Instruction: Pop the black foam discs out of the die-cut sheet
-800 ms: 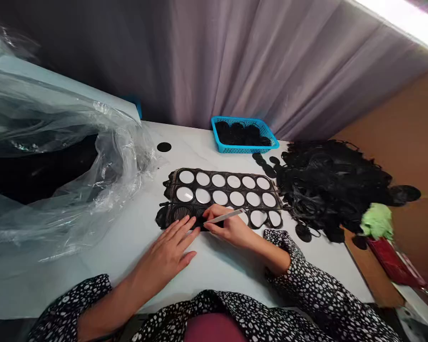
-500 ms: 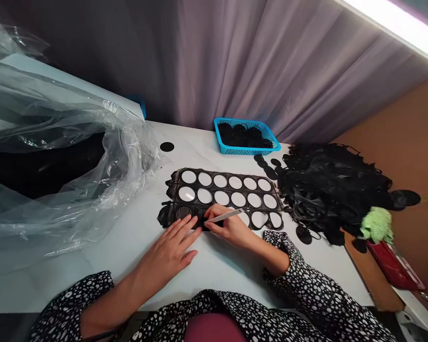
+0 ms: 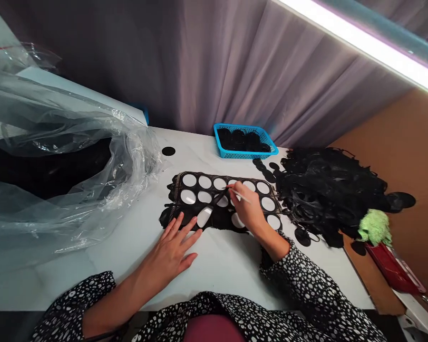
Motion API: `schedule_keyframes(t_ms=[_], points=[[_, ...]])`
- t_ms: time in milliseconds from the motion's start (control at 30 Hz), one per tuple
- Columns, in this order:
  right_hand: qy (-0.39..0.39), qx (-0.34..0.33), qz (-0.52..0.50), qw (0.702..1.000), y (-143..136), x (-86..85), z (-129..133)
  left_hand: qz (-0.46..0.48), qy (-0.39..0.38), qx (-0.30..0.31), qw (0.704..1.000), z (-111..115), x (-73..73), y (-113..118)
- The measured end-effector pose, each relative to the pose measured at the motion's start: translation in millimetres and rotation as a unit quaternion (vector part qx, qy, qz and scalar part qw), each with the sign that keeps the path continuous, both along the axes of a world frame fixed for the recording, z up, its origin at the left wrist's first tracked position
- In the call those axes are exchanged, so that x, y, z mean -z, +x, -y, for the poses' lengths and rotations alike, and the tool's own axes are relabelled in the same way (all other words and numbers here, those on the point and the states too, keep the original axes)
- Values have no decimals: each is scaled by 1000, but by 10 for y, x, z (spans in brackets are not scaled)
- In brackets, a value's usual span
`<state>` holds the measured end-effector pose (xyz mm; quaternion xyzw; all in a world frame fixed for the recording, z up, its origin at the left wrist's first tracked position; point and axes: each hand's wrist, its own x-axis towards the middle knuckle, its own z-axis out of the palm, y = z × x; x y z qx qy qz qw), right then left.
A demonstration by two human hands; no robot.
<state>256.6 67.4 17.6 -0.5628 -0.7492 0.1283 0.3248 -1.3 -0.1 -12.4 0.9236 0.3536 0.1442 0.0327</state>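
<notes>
A black, rubber-like sheet (image 3: 221,223) with rows of round holes lies on the white table, which shows through the holes. My left hand (image 3: 174,242) rests flat with fingers spread, its fingertips pressing on the sheet's near left corner. My right hand (image 3: 248,206) is closed around a slim pale tool (image 3: 240,195), which looks like tweezers. At its fingertips, a black strip (image 3: 219,195) of the sheet is drawn up and stretched toward the upper right. One hole in the near row is pulled long and slanted. My right hand hides part of the sheet's right half.
A blue basket (image 3: 249,155) of black discs stands at the back. To the right lies a large heap of black rubber scraps (image 3: 328,190), with a green cloth (image 3: 375,227) and a red case (image 3: 392,270) beside it. Clear plastic (image 3: 128,166) spreads at left; one black disc (image 3: 169,151) lies nearby.
My right hand has moved up and right from beside my left fingertips, drawing a stretched black strip of the sheet with it. My left hand stays on the corner.
</notes>
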Motion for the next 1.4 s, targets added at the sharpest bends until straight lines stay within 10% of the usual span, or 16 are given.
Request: schedule_keyframes(t_ms=[367,733,1400], points=[[14,104,12,994,123,-206,-499,-7,-2,-10,1000,107,-104,-19],[-197,-264,-177,928,-708,-36,41,56,53,-134,988,255,-23,-150],[-171,-278,-144,934,-744,17,90,23,59,-125,990,272,-72,-149]])
